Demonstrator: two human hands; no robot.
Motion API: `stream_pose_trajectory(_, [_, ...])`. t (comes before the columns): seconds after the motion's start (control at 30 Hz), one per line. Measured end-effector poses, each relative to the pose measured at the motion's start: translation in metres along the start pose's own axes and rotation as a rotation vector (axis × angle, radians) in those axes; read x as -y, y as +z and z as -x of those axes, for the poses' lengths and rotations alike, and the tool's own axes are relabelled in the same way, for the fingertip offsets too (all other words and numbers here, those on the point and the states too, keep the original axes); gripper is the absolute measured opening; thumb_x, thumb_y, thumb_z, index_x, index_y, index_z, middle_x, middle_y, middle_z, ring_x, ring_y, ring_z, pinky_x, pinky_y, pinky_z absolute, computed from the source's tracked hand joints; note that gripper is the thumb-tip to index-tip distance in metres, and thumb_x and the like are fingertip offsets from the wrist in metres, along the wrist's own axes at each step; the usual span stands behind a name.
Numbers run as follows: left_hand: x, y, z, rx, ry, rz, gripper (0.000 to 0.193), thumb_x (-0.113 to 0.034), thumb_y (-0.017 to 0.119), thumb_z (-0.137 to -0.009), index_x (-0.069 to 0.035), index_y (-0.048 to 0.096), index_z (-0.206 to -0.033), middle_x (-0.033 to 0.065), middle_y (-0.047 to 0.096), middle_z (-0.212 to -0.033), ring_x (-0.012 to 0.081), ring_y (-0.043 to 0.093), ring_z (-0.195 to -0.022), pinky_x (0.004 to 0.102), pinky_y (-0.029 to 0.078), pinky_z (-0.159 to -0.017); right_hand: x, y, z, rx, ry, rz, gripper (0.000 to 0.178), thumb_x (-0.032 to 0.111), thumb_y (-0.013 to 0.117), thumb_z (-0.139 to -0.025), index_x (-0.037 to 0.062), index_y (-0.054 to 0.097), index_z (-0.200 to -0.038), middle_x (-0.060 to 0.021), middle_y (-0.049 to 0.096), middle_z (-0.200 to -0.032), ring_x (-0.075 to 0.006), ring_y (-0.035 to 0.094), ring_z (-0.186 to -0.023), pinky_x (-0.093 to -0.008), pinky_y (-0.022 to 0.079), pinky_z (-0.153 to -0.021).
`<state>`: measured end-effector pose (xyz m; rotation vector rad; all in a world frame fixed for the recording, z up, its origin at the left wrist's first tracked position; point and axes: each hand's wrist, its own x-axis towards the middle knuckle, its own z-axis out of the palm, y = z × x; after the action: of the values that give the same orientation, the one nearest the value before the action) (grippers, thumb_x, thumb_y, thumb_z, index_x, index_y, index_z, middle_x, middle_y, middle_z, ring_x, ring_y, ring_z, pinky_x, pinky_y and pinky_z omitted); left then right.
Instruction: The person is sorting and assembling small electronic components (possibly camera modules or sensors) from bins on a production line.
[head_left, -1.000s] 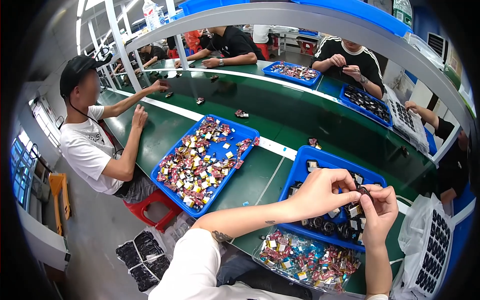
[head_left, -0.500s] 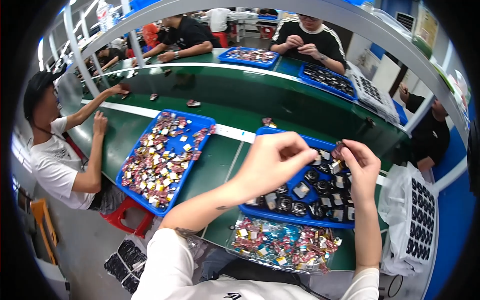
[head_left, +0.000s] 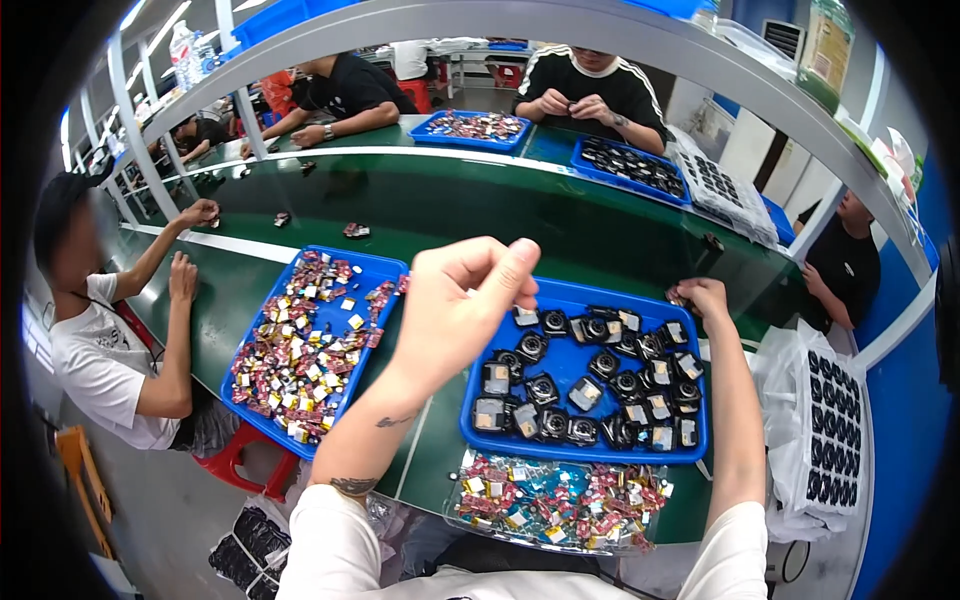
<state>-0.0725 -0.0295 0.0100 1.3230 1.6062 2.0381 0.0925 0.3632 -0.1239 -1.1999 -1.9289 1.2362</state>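
My left hand (head_left: 455,305) is raised over the left edge of a blue tray (head_left: 585,458), its thumb pressed to curled fingers; whatever they may hold is hidden. Past the tray's far right corner, my right hand (head_left: 708,300) pinches a small red circuit board (head_left: 678,297) at the green belt's near edge. Several small black round-lensed camera modules (head_left: 585,393) lie in the blue tray, some face up, others showing pale backs. Right below it, a clear plastic tray (head_left: 452,515) is heaped with red circuit boards (head_left: 610,500) bearing white and yellow pieces.
At left stands another blue tray (head_left: 398,272) full of red boards. Loose boards (head_left: 356,230) lie on the green belt (head_left: 440,210). A co-worker (head_left: 110,310) reaches over it. A grey frame rail (head_left: 430,22) arches overhead. Stacked white trays (head_left: 790,440) of black parts stand right.
My hands have moved apart: the left has gone left from above the tray, the right has carried the board toward the belt. The view has shifted slightly.
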Motion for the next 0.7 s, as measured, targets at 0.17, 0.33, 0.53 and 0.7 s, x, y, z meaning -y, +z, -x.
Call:
stream_pose_trajectory(0.17, [0.002,0.001,0.001,0.104,-0.077,0.041,0.031,-0.021,0.057,-0.094,0.001,0.061,-0.073,0.0030,0.062,-0.068,0.0077,0.060,-0.064,0.0202,0.047,-0.059,-0.009,0.005,0.006,0.010,-0.019,0.099,0.015,0.005,0.065,-0.076,0.0004,0.068,-0.091,-0.0087,0.069,-0.080,-0.0123,0.062,-0.065,-0.0247,0.047,-0.057])
stream_pose_trajectory(0.33, [0.000,0.006,-0.001,0.132,-0.068,0.084,0.021,-0.017,0.061,-0.091,0.001,0.062,-0.081,0.0034,0.063,-0.073,0.0070,0.061,-0.067,0.0205,0.048,-0.062,0.037,0.008,0.044,-0.351,-0.654,0.448,0.012,0.009,0.064,-0.079,0.0003,0.067,-0.088,-0.0103,0.063,-0.077,-0.0179,0.062,-0.066,-0.0310,0.048,-0.062])
stream_pose_trajectory(0.53, [0.002,-0.001,0.004,0.134,-0.063,-0.031,0.025,-0.020,0.063,-0.090,0.002,0.064,-0.078,0.0037,0.064,-0.068,0.0070,0.060,-0.061,0.0196,0.045,-0.054,0.129,0.080,0.208,0.387,-1.412,0.354,0.011,0.007,0.070,-0.072,0.0064,0.064,-0.082,-0.0051,0.059,-0.075,-0.0217,0.058,-0.066,-0.0314,0.047,-0.060])
stream_pose_trajectory(0.7, [0.001,0.012,0.005,0.210,-0.059,0.019,0.039,-0.028,0.058,-0.093,0.002,0.066,-0.070,0.0048,0.064,-0.065,0.0071,0.060,-0.059,0.0200,0.045,-0.053,0.101,0.111,0.282,0.883,-1.649,0.547,0.028,0.032,0.064,-0.081,0.0097,0.062,-0.098,-0.0007,0.055,-0.088,-0.0156,0.053,-0.081,-0.0287,0.041,-0.070])
